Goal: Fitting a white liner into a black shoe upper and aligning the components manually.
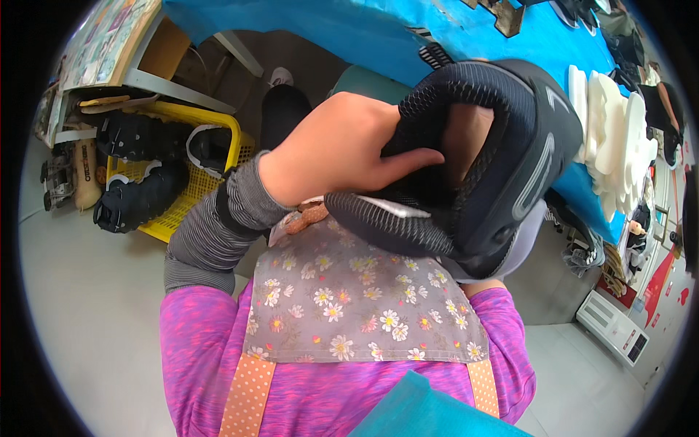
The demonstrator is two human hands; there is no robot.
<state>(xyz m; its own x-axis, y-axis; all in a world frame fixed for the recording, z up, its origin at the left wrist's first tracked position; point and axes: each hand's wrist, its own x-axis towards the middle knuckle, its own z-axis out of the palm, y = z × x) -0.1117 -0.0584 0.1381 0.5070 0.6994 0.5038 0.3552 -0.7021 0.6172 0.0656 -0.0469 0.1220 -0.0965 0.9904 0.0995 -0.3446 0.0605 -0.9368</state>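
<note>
Teal flat piece with a crisp folded edge (429, 411) juts in at the lower rim, closest to the lens. Beyond it, wearer's grey daisy-print apron (364, 291) with dotted orange straps, over a pink-purple top. Black padded shoe with grey trim and a pale sole (535, 138) is held up before the apron, tilted, opening toward the lens. Of the hands, the left hand (357, 149) is part-closed on the shoe's collar, thumb stretched across the opening, fingers hidden. More bare skin shows inside the opening; cannot tell whose fingers. Right hand obscured by the shoe; its spread and hold cannot be told. Bench under bright blue sheeting (306, 18) runs behind, white foam-like pieces (611, 131) stacked at its right. Left, on the floor: yellow plastic basket (193, 193), black shoes (142, 193) in it.
</note>
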